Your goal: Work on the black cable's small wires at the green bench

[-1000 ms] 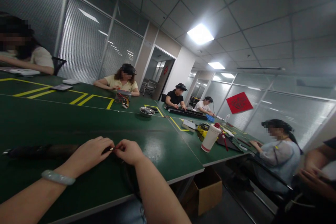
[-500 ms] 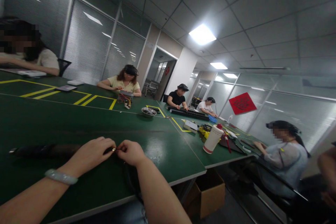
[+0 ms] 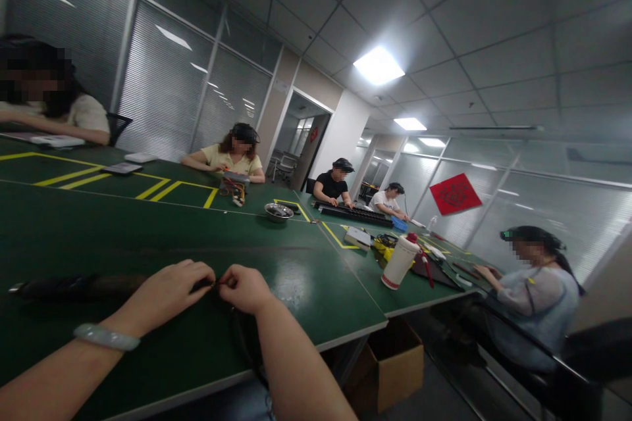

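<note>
A long black cylindrical tool (image 3: 81,287) with a shiny metal tip lies across the green table, pointing left. It runs behind my left hand (image 3: 170,289), whose fingers are closed around a dark end that lines up with the tool. Fingertip to fingertip with it, my right hand (image 3: 245,287) is closed in a pinch. Whatever small piece sits between its fingers is too small and dark to name. Below the right hand a black cord (image 3: 244,342) hangs in a curve past the table edge, partly behind the forearm. A pale bangle (image 3: 106,337) circles my left wrist.
A metal bowl (image 3: 279,212) with small parts stands ahead. Towards the right are a white bottle (image 3: 399,263), a white box (image 3: 357,237) and a cardboard box (image 3: 399,368) below the table. Several people work around it; one (image 3: 530,309) sits at the right.
Both hands stay together at nearly the same spot, the left arm shifted slightly left. A small bright brass-coloured spot between the fingertips now shows dark. The tool has shifted a little left in view.
</note>
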The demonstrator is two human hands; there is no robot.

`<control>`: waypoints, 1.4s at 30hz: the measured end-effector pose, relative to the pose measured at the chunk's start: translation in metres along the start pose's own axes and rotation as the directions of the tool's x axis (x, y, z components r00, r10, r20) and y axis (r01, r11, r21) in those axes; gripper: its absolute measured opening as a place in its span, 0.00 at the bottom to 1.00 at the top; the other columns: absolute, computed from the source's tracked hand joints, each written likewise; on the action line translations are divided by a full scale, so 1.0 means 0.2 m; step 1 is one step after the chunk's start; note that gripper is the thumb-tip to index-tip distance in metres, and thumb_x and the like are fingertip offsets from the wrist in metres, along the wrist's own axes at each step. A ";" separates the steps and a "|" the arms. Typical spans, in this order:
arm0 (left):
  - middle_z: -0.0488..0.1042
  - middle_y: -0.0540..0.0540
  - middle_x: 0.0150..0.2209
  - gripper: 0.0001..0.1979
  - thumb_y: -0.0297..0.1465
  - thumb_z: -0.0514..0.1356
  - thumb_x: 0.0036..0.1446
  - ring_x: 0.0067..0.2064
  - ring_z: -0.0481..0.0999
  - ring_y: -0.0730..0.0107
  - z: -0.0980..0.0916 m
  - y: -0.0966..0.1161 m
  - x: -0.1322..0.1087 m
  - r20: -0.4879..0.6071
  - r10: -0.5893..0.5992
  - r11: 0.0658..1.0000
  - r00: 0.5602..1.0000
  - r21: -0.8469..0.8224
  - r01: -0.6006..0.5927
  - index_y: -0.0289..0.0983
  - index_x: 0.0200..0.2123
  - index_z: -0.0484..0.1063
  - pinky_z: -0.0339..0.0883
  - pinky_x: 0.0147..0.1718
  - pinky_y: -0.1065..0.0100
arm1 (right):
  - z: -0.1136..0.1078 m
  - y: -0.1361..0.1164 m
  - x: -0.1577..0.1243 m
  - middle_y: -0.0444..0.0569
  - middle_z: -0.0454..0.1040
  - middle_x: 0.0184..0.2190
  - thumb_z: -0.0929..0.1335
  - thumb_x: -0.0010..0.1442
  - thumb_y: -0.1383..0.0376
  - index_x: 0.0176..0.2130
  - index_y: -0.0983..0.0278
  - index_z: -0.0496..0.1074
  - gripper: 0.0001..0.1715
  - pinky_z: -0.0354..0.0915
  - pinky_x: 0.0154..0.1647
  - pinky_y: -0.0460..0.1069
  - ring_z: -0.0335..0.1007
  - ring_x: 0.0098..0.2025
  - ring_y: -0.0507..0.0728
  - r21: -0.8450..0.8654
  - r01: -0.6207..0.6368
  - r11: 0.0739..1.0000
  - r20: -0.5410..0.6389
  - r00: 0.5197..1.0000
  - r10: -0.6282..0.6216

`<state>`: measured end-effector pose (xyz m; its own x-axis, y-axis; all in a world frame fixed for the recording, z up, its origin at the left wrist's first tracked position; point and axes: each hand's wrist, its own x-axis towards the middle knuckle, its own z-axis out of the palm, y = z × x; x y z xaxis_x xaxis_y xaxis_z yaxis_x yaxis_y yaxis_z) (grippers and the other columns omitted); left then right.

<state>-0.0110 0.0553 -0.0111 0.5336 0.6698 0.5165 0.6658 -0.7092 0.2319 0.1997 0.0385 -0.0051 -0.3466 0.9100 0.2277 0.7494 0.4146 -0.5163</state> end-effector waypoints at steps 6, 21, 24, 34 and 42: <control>0.75 0.46 0.38 0.10 0.40 0.56 0.56 0.41 0.73 0.62 0.00 0.00 0.00 0.008 -0.005 1.000 1.000 -0.004 0.005 0.45 0.37 0.75 0.63 0.40 0.64 | 0.00 0.00 0.00 0.39 0.73 0.31 0.69 0.54 0.64 0.39 0.60 0.71 0.09 0.58 0.28 0.41 0.67 0.30 0.48 0.024 0.004 1.000 0.008 1.000 -0.004; 0.75 0.47 0.40 0.10 0.40 0.56 0.57 0.42 0.72 0.63 -0.01 0.01 0.01 0.037 0.000 1.000 0.999 -0.006 0.000 0.45 0.38 0.74 0.62 0.41 0.65 | 0.01 0.01 0.00 0.39 0.72 0.29 0.69 0.54 0.63 0.38 0.59 0.71 0.08 0.56 0.26 0.41 0.65 0.28 0.48 -0.022 0.009 1.000 0.007 1.000 -0.009; 0.74 0.47 0.39 0.09 0.39 0.56 0.57 0.41 0.72 0.63 -0.01 0.02 0.01 0.038 0.024 1.000 0.999 -0.007 -0.024 0.44 0.37 0.74 0.62 0.40 0.65 | 0.01 0.01 0.01 0.39 0.72 0.29 0.69 0.55 0.62 0.37 0.59 0.70 0.08 0.56 0.27 0.42 0.65 0.28 0.48 -0.047 0.021 0.999 -0.005 1.000 -0.021; 0.73 0.46 0.37 0.06 0.34 0.56 0.57 0.40 0.71 0.63 0.02 0.03 0.01 0.027 0.045 0.999 0.999 0.023 -0.046 0.42 0.35 0.73 0.60 0.40 0.64 | 0.02 -0.01 0.01 0.42 0.74 0.31 0.68 0.58 0.56 0.38 0.60 0.71 0.11 0.57 0.27 0.43 0.67 0.30 0.50 -0.057 -0.029 0.998 -0.027 0.999 0.028; 0.74 0.45 0.37 0.07 0.37 0.57 0.57 0.40 0.71 0.62 0.03 0.01 0.01 0.010 0.036 0.999 0.999 -0.002 -0.036 0.42 0.36 0.73 0.61 0.40 0.64 | 0.01 -0.02 0.01 0.41 0.72 0.30 0.68 0.58 0.58 0.38 0.59 0.70 0.09 0.56 0.27 0.43 0.66 0.30 0.50 -0.085 -0.013 0.996 -0.005 1.000 0.012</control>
<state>-0.0057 0.0575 -0.0152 0.5628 0.6456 0.5162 0.6448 -0.7336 0.2146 0.1949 0.0387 -0.0047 -0.3343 0.9150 0.2257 0.7992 0.4022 -0.4466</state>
